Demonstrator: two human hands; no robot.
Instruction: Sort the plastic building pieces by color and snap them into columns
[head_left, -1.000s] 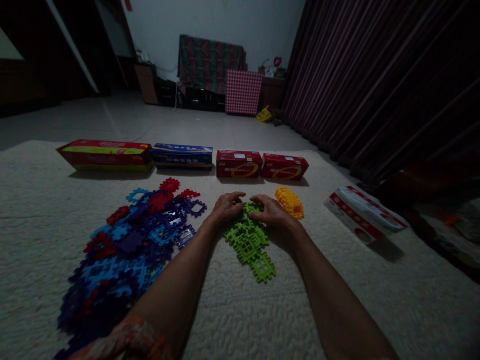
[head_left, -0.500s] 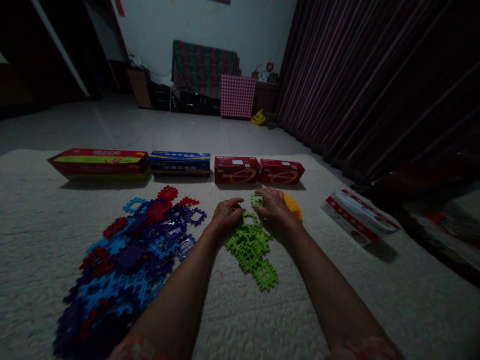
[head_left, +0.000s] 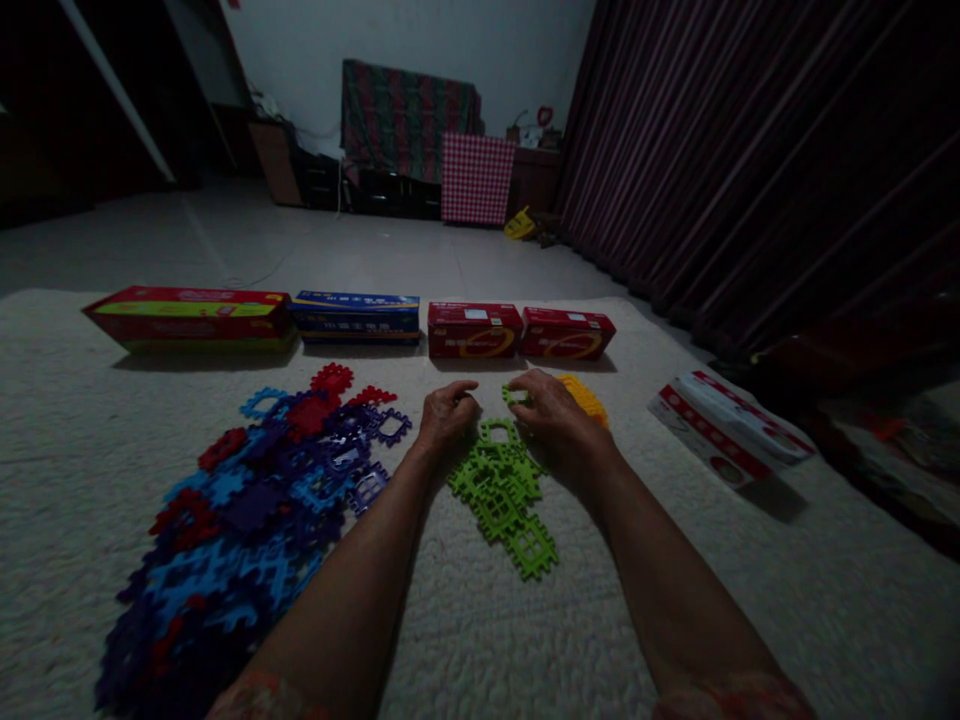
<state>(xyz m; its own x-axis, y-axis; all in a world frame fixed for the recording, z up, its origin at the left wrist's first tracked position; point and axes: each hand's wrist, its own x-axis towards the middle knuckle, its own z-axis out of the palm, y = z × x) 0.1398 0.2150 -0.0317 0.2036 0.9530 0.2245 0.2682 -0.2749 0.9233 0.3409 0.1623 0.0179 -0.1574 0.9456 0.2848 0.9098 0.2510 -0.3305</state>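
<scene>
One green piece [head_left: 516, 396], apparently in right hand [head_left: 553, 408]

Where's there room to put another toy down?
There's bare mat between the forearms, nearer than the green pieces, and between the right forearm and white-and-red box. Crowded: the red, blue and purple pile, and around the right hand.

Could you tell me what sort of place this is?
Probably a room in a home: a pleated curtain, a checked cloth over furniture, and toy pieces on a quilted mat.
</scene>
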